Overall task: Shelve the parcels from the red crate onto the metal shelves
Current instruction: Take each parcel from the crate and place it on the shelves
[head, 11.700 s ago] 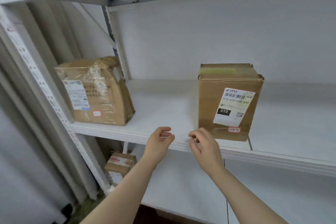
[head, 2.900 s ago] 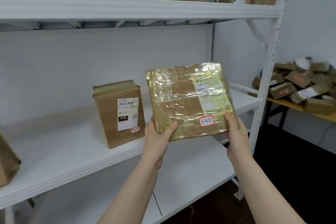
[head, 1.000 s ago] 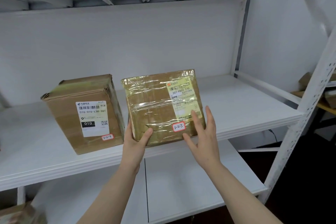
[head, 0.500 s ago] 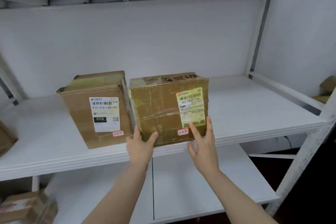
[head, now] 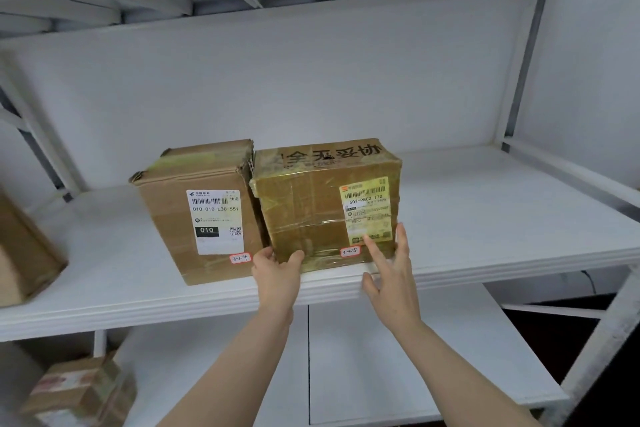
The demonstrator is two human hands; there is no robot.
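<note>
A tape-wrapped brown parcel (head: 311,211) with a yellow label and a red-edged tag "3-2-5" stands on the white metal shelf (head: 485,218), pressed against a plain carton (head: 201,215) tagged "3-2-4" on its left. My left hand (head: 277,274) grips the parcel's lower left corner, thumb on the front face. My right hand (head: 388,270) lies with straight, spread fingers against the parcel's lower right front. The red crate is out of view.
Another brown parcel (head: 24,253) sits at the shelf's far left edge. A taped box (head: 79,392) lies on the lower shelf (head: 381,357) at bottom left. The shelf stretches bare to the right, ending at a white upright post (head: 602,340).
The wrapped parcel has been set down on the shelf and slid back beside the carton. My right hand's fingers have straightened against its front.
</note>
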